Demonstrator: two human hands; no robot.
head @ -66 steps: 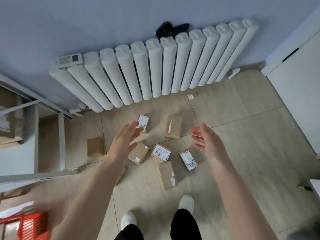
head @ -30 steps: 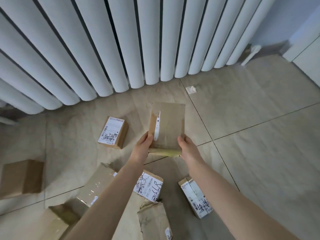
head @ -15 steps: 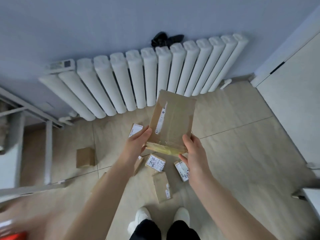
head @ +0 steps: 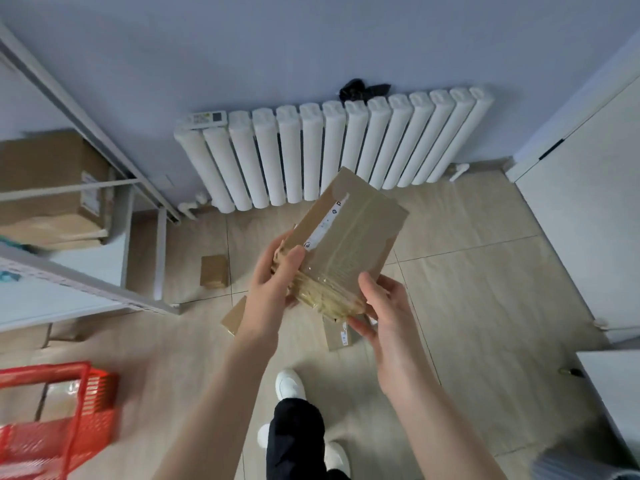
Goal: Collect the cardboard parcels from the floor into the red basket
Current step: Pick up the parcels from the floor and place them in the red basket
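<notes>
I hold a flat brown cardboard parcel (head: pixel 349 233) in the air in front of me, tilted, its taped near end toward me. My left hand (head: pixel 273 289) grips its left near corner and my right hand (head: pixel 381 317) grips its right near corner from below. The red basket (head: pixel 86 407) stands on the floor at the lower left, with a parcel inside it. More parcels lie on the floor: a small one (head: pixel 214 271) to the left, one (head: pixel 233 317) partly hidden by my left wrist, one (head: pixel 337 336) under my hands.
A white radiator (head: pixel 311 154) lines the far wall, with a remote control (head: pixel 204 118) on its left end. A white metal shelf frame (head: pixel 104 289) with large cardboard boxes (head: pixel 52 181) stands at the left. A white door (head: pixel 588 216) is on the right. My feet (head: pixel 289 382) stand below.
I bent down, took the parcel off the floor with both hands and stood up with it. My view has swung left, and the red basket has come into sight.
</notes>
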